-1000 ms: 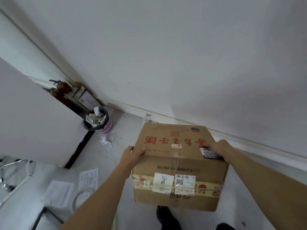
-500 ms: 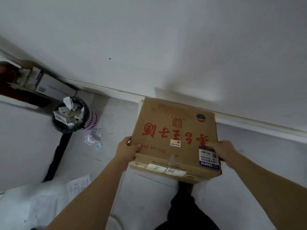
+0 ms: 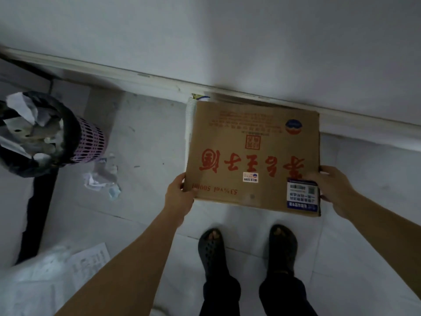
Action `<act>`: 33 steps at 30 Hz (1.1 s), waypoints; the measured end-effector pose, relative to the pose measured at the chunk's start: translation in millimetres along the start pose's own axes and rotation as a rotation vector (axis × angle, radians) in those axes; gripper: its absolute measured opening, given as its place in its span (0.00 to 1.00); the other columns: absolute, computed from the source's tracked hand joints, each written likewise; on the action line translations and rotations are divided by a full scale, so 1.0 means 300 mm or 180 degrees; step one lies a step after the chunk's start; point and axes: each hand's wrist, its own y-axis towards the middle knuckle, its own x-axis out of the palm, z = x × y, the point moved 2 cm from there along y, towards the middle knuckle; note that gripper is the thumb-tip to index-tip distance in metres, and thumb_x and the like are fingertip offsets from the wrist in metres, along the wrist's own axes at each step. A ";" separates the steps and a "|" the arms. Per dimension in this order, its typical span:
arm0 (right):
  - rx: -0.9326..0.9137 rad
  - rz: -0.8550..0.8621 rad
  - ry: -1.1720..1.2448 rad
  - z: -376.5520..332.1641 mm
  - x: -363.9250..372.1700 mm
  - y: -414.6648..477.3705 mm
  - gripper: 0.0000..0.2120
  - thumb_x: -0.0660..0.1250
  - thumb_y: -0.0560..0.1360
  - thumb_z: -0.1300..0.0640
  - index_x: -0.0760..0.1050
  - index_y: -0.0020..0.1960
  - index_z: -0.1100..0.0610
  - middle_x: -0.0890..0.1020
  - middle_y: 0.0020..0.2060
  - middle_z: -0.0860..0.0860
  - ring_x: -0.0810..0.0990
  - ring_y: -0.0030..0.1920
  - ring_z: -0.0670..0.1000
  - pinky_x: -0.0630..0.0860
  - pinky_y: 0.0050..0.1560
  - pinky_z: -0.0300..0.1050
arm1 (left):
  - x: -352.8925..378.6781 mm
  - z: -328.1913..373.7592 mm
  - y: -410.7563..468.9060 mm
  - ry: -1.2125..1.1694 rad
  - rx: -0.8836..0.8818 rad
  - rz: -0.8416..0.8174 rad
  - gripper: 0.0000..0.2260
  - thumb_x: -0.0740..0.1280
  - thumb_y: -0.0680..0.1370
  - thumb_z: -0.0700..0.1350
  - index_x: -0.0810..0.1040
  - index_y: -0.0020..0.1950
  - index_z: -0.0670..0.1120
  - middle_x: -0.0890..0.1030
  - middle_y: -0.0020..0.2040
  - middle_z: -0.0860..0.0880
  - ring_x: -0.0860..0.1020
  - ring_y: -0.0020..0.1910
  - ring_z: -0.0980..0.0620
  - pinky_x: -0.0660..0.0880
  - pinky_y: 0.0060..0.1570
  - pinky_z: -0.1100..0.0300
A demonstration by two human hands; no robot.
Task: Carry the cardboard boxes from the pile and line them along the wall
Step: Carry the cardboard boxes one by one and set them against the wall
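A brown cardboard box (image 3: 252, 142) with red characters and a blue-and-white label sits low against the white wall (image 3: 227, 37), its far edge at the baseboard (image 3: 127, 75). My left hand (image 3: 180, 195) grips its near left corner, thumb on the top face. My right hand (image 3: 332, 190) grips the near right corner beside the label. Only the box's top face shows; whether its bottom touches the floor I cannot tell.
A pink perforated waste bin (image 3: 47, 135) with a black liner and paper stands to the left. Crumpled paper (image 3: 102, 179) lies beside it, and printed sheets (image 3: 88, 267) lie lower left. My feet in dark sandals (image 3: 248, 245) stand just behind the box. A white stack of cups (image 3: 190, 117) lies along the box's left side.
The box has gone down and forward to the baseboard, and its top face now lies flat to my view. I have bent over; my feet have come into sight.
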 end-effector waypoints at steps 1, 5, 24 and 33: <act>-0.0023 -0.0019 0.0023 -0.003 0.029 0.015 0.08 0.69 0.77 0.60 0.72 0.42 0.51 0.78 0.39 0.50 0.76 0.37 0.48 0.70 0.38 0.44 | -0.004 -0.008 0.041 0.0118 0.0016 -0.0020 0.26 0.66 0.77 0.34 0.68 0.73 0.47 0.79 0.60 0.44 0.79 0.56 0.43 0.79 0.56 0.45; 0.0090 -0.0175 -0.0001 -0.023 0.112 0.056 0.06 0.71 0.75 0.60 0.74 0.46 0.51 0.80 0.41 0.50 0.78 0.39 0.48 0.75 0.39 0.43 | -0.012 0.035 0.143 0.0590 0.0215 -0.0116 0.24 0.62 0.77 0.36 0.66 0.72 0.49 0.78 0.62 0.48 0.78 0.58 0.46 0.78 0.55 0.52; -0.0302 0.0120 -0.1235 -0.295 -0.095 -0.596 0.15 0.70 0.76 0.52 0.78 0.60 0.57 0.83 0.51 0.55 0.81 0.52 0.56 0.77 0.54 0.48 | -0.120 0.572 -0.575 0.2840 0.1174 -0.0962 0.07 0.60 0.82 0.44 0.77 0.53 0.48 0.73 0.45 0.52 0.72 0.48 0.50 0.73 0.53 0.57; -0.0639 0.0914 -0.0883 -0.409 -0.565 -1.183 0.14 0.68 0.75 0.53 0.81 0.58 0.57 0.84 0.53 0.55 0.81 0.53 0.55 0.76 0.52 0.45 | -0.053 1.018 -1.241 0.3630 0.2566 -0.1063 0.10 0.63 0.79 0.48 0.78 0.57 0.46 0.81 0.54 0.47 0.79 0.52 0.47 0.77 0.53 0.53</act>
